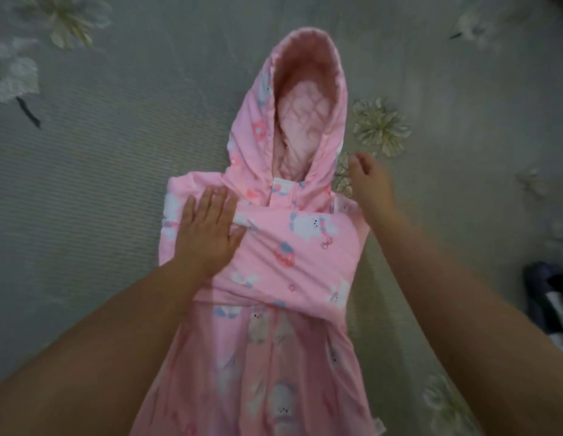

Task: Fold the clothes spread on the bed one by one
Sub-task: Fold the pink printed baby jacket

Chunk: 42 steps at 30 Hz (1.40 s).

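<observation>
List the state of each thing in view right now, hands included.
Pink hooded garment: spread on the bed, one sleeve folded across the chest.
Hood: flat, unfolded, lining showing.
Left hand: fingers straight, pressing the garment.
Right hand: open, beside the shoulder, holding nothing.
Dark clothes: right edge, unfolded.

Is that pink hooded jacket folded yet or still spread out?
Partly folded. The pink hooded jacket has a sleeve folded across its chest under the flat left hand, while its hood and lower part lie spread on the bed.

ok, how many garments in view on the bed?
2. A pink hooded bunny-print jacket lies mid-bed under the flat left hand; a dark garment sits at the right edge, mostly cut off. More may lie outside the frame.
</observation>
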### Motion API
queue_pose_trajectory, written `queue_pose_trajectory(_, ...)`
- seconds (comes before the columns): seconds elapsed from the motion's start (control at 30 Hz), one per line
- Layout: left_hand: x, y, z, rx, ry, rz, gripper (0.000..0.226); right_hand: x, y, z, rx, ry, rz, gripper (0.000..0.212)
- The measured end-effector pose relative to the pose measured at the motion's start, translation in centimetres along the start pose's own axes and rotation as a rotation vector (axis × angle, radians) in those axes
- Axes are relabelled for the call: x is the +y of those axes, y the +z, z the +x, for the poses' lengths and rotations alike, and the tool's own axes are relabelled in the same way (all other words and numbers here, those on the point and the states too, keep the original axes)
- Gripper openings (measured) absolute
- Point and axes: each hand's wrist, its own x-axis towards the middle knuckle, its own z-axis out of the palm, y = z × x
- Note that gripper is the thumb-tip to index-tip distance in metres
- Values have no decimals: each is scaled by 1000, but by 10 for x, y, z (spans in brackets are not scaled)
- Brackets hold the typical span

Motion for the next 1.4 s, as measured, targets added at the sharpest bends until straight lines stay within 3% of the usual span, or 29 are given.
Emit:
queue_pose_trajectory(0.1,-3,3,7,29,39,27,61,-12,13,38,-51,128,184,53)
queue_pose_trajectory(0.3,-4,-2,10,-54,46,66,59,-38,22,51,28,-6,300,37)
queue_pose_trajectory(0.4,-4,-7,9,-47,74,9,61,-40,9,23,-96,-107,353,45)
queue_pose_trajectory(0.57,-26,-21,-9,-145,142,-108,66,-6,-25,-63,-295,-795,-240,34)
queue_pose_trajectory(0.67,-43,-41,-24,-183,74,-138,59,25,-28,-108,-241,-1052,-685,31)
queue_pose_trajectory(0.77,-40,-62,-44,57,-24,-272,47,44,-23,-140,-201,-1133,-877,24)
queue_pose_trajectory(0.83,-20,-79,-51,252,-15,-373,42,54,-16,-153,-183,-1102,-885,34)
queue_pose_trajectory(0.9,12,-90,-51,289,169,-458,44,56,-11,-162,-200,-1059,-850,35)
queue_pose_trajectory(0.97,36,-88,-55,58,331,-471,53,59,-10,-163,-230,-1013,-771,36)
queue_pose_trajectory(1.0,43,-80,-63,-81,345,-396,57,59,-13,-160,-267,-953,-709,38)
queue_pose_trajectory(1.07,40,-58,-84,-212,333,-175,62,61,-23,-153,-275,-814,-549,46)
queue_pose_trajectory(1.23,35,-27,-123,-122,210,32,61,35,-15,-128,-49,-753,-561,18)
queue_pose_trajectory(1.33,50,-19,-128,-72,162,153,72,5,12,-101,-211,-547,-661,50)
queue_pose_trajectory(1.4,59,-16,-131,-50,104,268,66,-6,28,-84,-379,-463,-832,75)
